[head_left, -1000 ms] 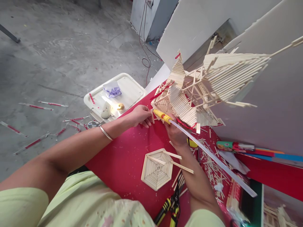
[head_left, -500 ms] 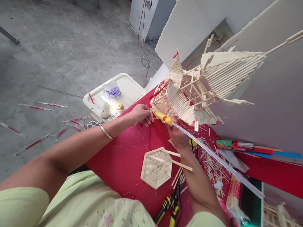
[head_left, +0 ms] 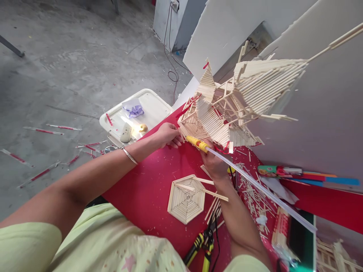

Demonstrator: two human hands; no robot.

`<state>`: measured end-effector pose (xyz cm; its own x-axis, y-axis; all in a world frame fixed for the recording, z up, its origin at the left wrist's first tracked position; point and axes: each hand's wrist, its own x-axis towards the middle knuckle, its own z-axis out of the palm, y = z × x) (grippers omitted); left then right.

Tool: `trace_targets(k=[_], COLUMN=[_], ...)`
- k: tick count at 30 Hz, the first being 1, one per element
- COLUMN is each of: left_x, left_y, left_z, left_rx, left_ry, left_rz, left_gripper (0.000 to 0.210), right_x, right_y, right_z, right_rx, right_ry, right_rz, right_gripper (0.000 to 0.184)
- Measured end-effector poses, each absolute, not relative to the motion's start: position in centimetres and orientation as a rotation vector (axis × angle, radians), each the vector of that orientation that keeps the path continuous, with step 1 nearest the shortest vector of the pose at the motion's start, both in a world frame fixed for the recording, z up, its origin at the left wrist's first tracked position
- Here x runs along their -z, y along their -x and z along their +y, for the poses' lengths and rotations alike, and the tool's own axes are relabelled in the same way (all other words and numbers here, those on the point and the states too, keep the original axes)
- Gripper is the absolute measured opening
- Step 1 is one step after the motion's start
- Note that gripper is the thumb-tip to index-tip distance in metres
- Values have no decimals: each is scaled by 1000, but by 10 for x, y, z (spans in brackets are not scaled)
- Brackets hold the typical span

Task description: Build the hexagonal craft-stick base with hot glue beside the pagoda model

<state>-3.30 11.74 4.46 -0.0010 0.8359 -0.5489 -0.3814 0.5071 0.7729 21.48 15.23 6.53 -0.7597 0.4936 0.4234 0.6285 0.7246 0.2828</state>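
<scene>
Holding a glue gun up to a stick model

From where I stand, the person in the pale green top has both hands at the near edge of the model (head_left: 213,118), which sits at the far right of the red bench (head_left: 141,192). The right hand (head_left: 210,155) is wrapped round the yellow glue gun (head_left: 197,143), a long clear rod (head_left: 261,186) sticking out behind it over the forearm. Its nozzle is just beside the model's lower rim. The left hand (head_left: 169,136) pinches a short stick (head_left: 181,135) between thumb and forefinger, the other fingers loosely curled; a bracelet (head_left: 129,155) circles that wrist.

Roofs of slim sticks rise above, with red cords at the corners. Nearer the person lies a hexagonal panel (head_left: 186,200), three sticks on it, two jutting past its edge. More loose sticks (head_left: 213,207) lie by the right forearm, above the black-and-yellow pliers (head_left: 202,245). Offcuts (head_left: 253,194) litter the bench's right side. To the left, a white tray (head_left: 159,104) bears a purple wad (head_left: 134,110), and wrappers (head_left: 42,131) are scattered on the floor (head_left: 70,75).
</scene>
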Motion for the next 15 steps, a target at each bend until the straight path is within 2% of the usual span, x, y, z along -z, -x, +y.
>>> trace_targets(k=[3, 5, 15], left_x=[-48, -47, -40], left_y=[32, 32, 29], left_z=[119, 120, 123], left_rx=[-1010, -1001, -1019], left_ry=[-449, -450, -451], left_rz=[1246, 1248, 1247], left_gripper=[17, 16, 15], right_x=[-64, -61, -60], right_y=[-217, -219, -225], right_z=[150, 149, 145], right_rx=[909, 991, 1058], right_ry=[865, 893, 957], right_rz=[-2531, -2516, -2581], right_gripper=[35, 36, 39])
